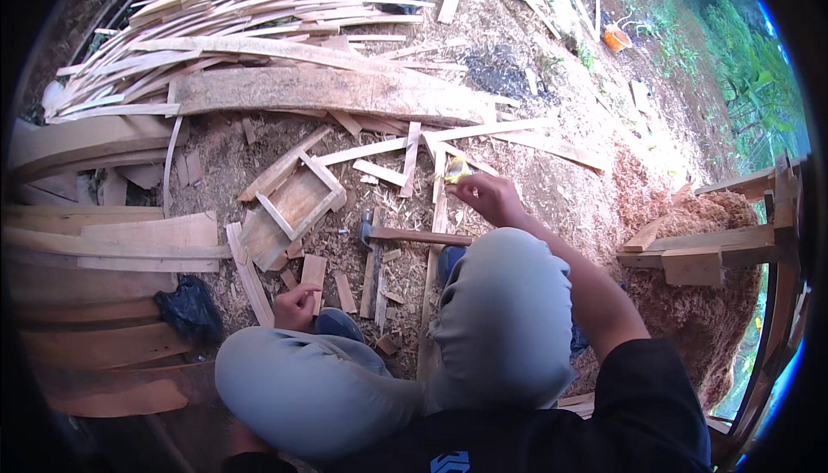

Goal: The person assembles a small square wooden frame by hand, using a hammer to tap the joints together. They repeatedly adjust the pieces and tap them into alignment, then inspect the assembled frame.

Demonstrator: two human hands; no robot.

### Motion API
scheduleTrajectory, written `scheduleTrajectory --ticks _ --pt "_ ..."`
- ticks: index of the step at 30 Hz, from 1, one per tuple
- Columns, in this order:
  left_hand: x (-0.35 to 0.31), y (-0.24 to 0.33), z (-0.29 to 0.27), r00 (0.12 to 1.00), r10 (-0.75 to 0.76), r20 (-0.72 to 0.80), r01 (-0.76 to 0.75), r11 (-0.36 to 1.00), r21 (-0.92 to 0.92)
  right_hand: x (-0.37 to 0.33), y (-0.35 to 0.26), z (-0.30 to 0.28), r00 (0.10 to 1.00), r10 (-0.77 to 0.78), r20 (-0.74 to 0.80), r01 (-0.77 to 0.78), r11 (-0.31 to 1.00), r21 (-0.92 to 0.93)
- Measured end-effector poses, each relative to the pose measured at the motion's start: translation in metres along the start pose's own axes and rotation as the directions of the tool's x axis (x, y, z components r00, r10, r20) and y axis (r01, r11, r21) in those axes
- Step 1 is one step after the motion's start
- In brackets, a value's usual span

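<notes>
My right hand [492, 199] reaches out past my raised knee, its fingers pinched together. Right at its fingertips is a small shiny yellow and whitish thing [457, 169], perhaps a plastic packet, over a long thin wood strip [440, 193]. Low beside my other knee, my left hand [295, 307] is closed, fingers curled in; whatever it may hold is hidden. A short flat wood piece [314, 276] lies against that hand. Between the hands a hammer [414, 236] rests on the ground, its handle reaching toward my right knee. An open wooden box frame [297, 199] lies beyond the left hand.
Curved wood strips [259, 29] are heaped at the far left, behind a wide plank [328, 92]. Boards [155, 240] and a black plastic bag [190, 307] lie at the left. A wooden structure [716, 244] stands over shavings at the right. Offcuts litter the ground.
</notes>
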State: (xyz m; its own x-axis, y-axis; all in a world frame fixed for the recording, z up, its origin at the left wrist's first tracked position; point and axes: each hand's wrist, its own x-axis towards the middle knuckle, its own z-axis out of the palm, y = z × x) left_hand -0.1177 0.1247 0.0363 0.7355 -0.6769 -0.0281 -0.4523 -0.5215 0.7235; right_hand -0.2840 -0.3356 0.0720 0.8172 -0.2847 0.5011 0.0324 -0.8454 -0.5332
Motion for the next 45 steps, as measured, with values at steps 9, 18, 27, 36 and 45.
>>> scheduleTrajectory --ticks 9,18,27,36,45 --pt "0.228 0.199 -0.178 0.939 0.331 0.093 -0.339 0.846 0.412 0.285 -0.25 -0.04 0.969 -0.244 -0.03 0.246 0.965 0.093" --pt "0.262 0.188 -0.076 0.846 0.509 0.159 -0.498 0.646 0.579 0.219 -0.232 0.046 0.721 -0.693 -0.033 0.693 0.717 0.076" --pt "0.226 0.124 -0.11 0.965 0.254 0.066 -0.233 0.71 0.665 0.231 -0.287 0.05 0.797 -0.252 0.549 0.251 0.965 0.079" --pt "0.224 0.113 -0.092 0.984 0.15 0.101 -0.178 0.723 0.668 0.231 -0.276 0.063 0.746 -0.112 0.656 0.128 0.992 0.024" --pt "0.24 0.105 -0.084 0.988 0.089 0.128 -0.152 0.726 0.671 0.222 -0.267 0.075 0.719 -0.014 0.695 0.041 0.999 -0.021"
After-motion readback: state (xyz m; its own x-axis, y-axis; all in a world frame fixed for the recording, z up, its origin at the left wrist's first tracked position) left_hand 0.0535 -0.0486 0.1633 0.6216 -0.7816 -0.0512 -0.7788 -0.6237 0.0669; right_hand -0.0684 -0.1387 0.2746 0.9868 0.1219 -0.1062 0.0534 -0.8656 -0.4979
